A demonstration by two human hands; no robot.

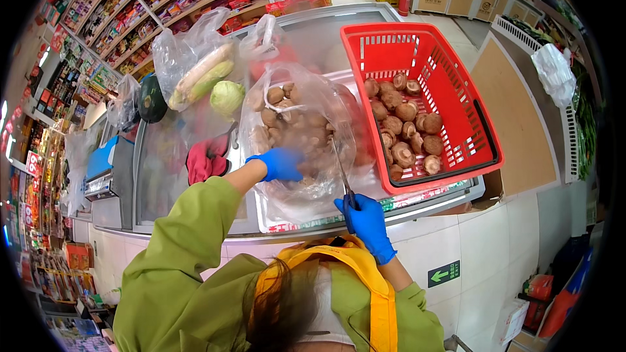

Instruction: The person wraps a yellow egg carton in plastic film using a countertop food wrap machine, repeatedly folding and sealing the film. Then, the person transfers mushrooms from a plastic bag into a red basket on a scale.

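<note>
A clear plastic bag full of brown mushrooms (274, 117) lies before me on a white tray over a glass-topped chest freezer. My left hand (279, 164), in a blue glove, is blurred over the bag's lower left part; its fingertips and whatever they touch cannot be made out. My right hand (364, 225), also gloved in blue, grips the dark handle of a pair of scissors (342, 168), the metal blades pointing up to the bag's right part. To the right stands a red plastic shopping basket (474, 122) with brown mushrooms (406, 111) on its bottom.
A pink-and-black cloth item (208, 159), a light green cabbage (227, 97), bagged corn and a pale long vegetable (203, 76) and a dark green gourd (152, 99) lie on the freezer's left. A scale-like device (110, 176) stands at far left. The freezer's front edge (195, 232) is near me.
</note>
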